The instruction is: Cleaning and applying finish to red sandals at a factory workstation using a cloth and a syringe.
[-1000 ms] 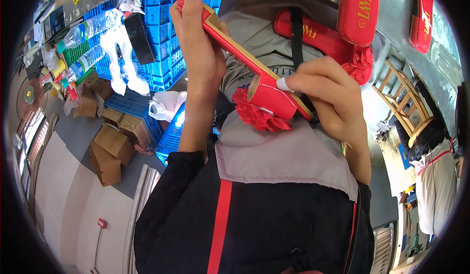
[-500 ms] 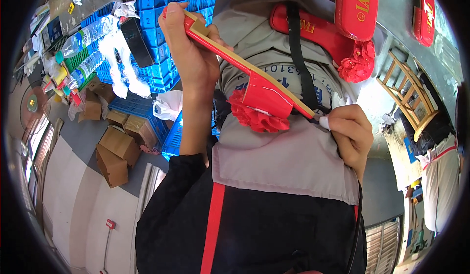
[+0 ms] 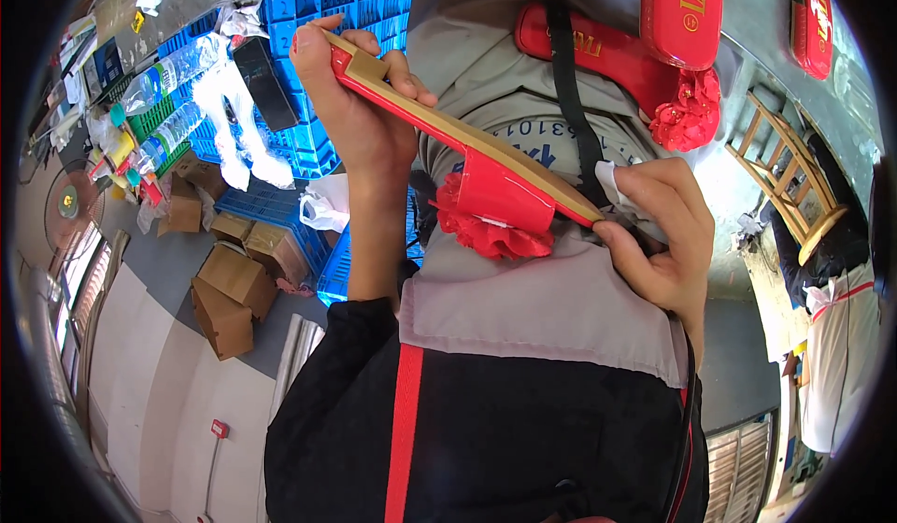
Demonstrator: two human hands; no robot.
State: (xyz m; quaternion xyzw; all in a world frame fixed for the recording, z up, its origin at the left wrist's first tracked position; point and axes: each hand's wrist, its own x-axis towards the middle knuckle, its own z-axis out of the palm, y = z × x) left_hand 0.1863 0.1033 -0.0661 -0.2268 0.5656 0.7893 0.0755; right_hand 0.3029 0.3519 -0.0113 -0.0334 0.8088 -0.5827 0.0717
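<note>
Over my lap is a red slipper [image 3: 509, 191] seen edge-on, with a tan sole edge, a glossy red strap and a ruffled red flower on the strap. My left hand [image 3: 350, 103] is closed round its heel end, at the upper left. At the toe end, lower right, my right hand [image 3: 668, 233] has its thumb against the tip. A white covering wraps its bent index fingertip, which is raised above the toe; its other fingers are partly hidden. Another red slipper with a flower [image 3: 617, 61] lies beyond, on my grey apron [image 3: 542, 308] under a black strap.
More red slippers [image 3: 687, 14] rest on the metal table [image 3: 757, 28] at the far right. Blue crates [image 3: 341, 9] stand at the left, with a phone [image 3: 264, 82] and plastic bottles [image 3: 173, 75] there. Cardboard boxes [image 3: 229, 285] sit on the floor; a wooden stool [image 3: 790, 177] stands right.
The slipper has tilted, showing more of its tan sole. My right thumb has come to the toe tip, and the index finger has lifted away from it. My left hand has shifted slightly left.
</note>
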